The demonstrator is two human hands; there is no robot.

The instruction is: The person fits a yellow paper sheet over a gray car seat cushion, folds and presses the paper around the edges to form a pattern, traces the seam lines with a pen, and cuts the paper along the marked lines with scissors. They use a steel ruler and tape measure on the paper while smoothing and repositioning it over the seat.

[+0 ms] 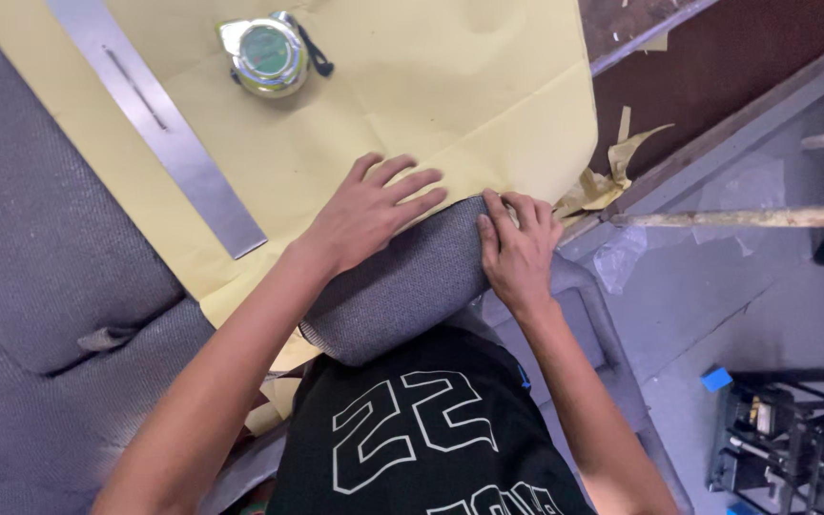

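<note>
Fingers of left hand spread flat, pressing smooth yellow paper sheet where it meets grey woven cushion. Right hand fingers bunched tight, curled on cushion's rounded edge w/ paper just beside. Cushion sits mid-frame, against person's front. Flat steel ruler & shiny round tape measure lie on paper, well apart from both hands.

Grey concrete floor at right, a dark wooden board above, grey upholstered seating at left.

Left hand flat on yellow paper; right hand grips grey fabric roll
</note>
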